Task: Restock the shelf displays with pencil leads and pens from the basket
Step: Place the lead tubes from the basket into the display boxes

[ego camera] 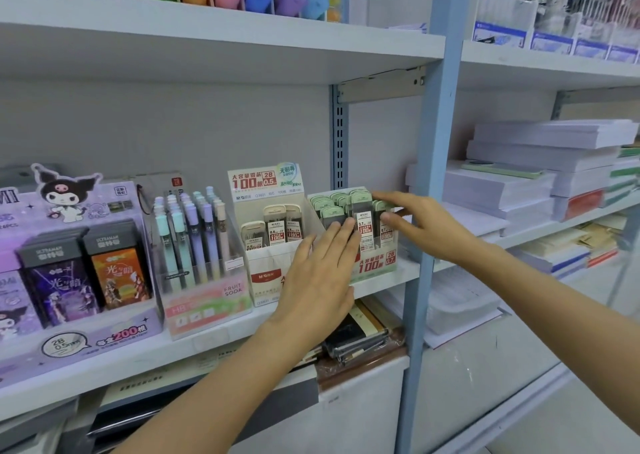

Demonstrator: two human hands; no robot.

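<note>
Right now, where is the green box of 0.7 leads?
In the head view, the green box sits right of centre on the middle shelf, between the cream lead box and the blue post.

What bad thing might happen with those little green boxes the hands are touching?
The green display looks packed full, and one lead case stands higher than its neighbours, so the left hand and right hand might tip cases out while squeezing it in. The display sits near the shelf edge, so a bump might knock it down.
</note>
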